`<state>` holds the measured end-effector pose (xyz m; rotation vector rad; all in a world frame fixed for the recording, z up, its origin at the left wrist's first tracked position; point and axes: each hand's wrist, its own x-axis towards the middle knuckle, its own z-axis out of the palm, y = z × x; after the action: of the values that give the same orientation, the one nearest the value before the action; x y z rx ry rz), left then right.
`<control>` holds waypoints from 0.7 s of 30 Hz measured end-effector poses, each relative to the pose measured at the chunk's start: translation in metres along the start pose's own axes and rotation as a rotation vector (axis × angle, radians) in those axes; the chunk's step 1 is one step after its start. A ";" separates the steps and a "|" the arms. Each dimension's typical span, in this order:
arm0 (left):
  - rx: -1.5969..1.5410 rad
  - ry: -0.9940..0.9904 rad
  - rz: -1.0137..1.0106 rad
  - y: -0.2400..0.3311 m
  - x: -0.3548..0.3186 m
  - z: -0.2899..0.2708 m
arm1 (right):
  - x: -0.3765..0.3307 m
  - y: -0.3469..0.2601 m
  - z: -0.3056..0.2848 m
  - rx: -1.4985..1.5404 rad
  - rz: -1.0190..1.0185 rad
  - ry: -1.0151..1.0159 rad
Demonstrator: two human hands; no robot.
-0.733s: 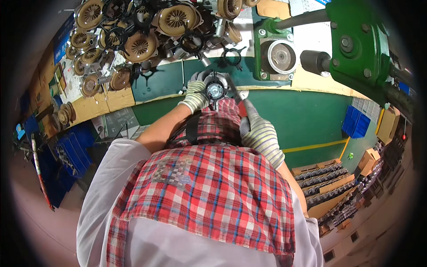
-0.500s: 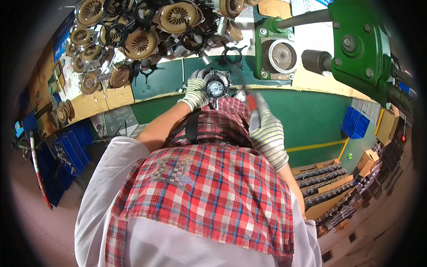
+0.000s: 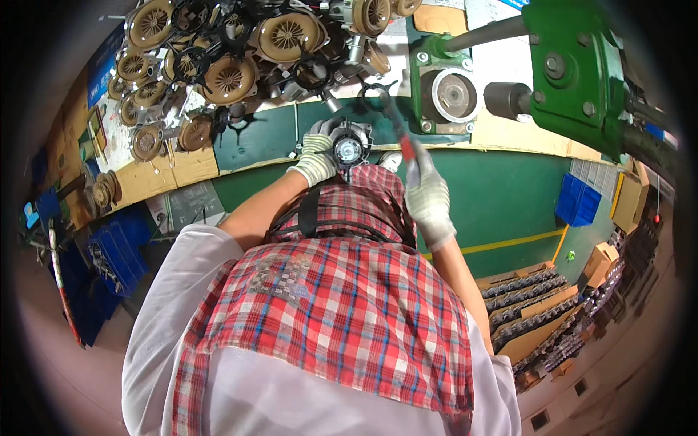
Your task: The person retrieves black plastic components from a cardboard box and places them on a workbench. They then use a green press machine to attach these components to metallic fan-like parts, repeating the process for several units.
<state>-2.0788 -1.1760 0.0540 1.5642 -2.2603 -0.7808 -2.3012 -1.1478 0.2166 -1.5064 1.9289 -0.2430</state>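
Note:
My left hand [image 3: 318, 155], in a striped knit glove, grips a round black-and-silver motor part [image 3: 348, 150] at the bench's near edge. Its fingers curl around the left and far sides, and the round face points up at me. To the right, my gloved right hand [image 3: 427, 195] is closed on the red handle of a long tool [image 3: 405, 145]. The dark shaft slants up and left over the bench, and its blurred far end hides the tool's kind. Near that end lies a black ring-shaped bracket [image 3: 376, 96].
Tan fan wheels in housings [image 3: 229, 78] crowd the bench's left and back. A green press [image 3: 578, 80] stands at right beside a round metal cup fixture [image 3: 454, 95]. Blue bins [image 3: 578, 199] and boxes of parts [image 3: 520, 309] sit on the floor at right.
My right hand has moved slightly up and left, and the red-handled tool now points more steeply forward over the bench. My left hand still holds the motor part, its place nearly unchanged.

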 end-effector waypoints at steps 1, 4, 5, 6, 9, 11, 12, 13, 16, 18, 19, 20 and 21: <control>-0.012 0.002 0.022 0.001 0.001 -0.004 | 0.015 0.004 0.012 0.090 0.059 0.052; 0.047 -0.047 0.002 0.003 0.004 -0.003 | 0.071 0.054 0.065 0.235 -0.027 0.197; 0.027 -0.056 0.003 0.002 0.003 -0.003 | 0.083 0.060 0.074 0.303 -0.026 0.200; 0.074 -0.060 0.035 0.001 0.007 -0.005 | 0.090 0.064 0.082 0.376 0.093 0.184; 0.091 -0.050 -0.015 0.002 0.003 -0.001 | 0.079 0.056 0.081 0.030 0.103 0.247; 0.138 -0.010 -0.033 -0.004 0.001 0.013 | 0.048 0.031 0.053 -0.169 0.121 0.164; 0.102 -0.035 -0.048 0.002 0.002 0.007 | 0.031 0.018 0.038 -0.139 0.056 0.151; 0.071 -0.056 -0.065 0.011 0.002 -0.002 | 0.018 0.008 0.026 -0.106 -0.015 0.138; 0.179 -0.177 0.068 0.065 0.020 -0.029 | 0.000 -0.016 -0.007 -0.154 -0.402 0.038; 0.224 -0.191 0.165 0.095 0.034 -0.019 | 0.002 -0.008 -0.013 -0.223 -0.293 -0.071; 0.103 -0.153 0.207 0.107 0.042 -0.013 | 0.003 0.001 -0.022 -0.217 -0.242 -0.061; 0.101 -0.195 0.219 0.119 0.050 -0.007 | 0.002 -0.001 -0.041 -0.272 -0.325 -0.045; 0.099 -0.233 0.225 0.129 0.058 -0.001 | 0.007 0.014 -0.053 -0.257 -0.334 -0.055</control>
<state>-2.1996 -1.1957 0.1254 1.2833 -2.6222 -0.8364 -2.3452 -1.1629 0.2467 -1.9850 1.7069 -0.0991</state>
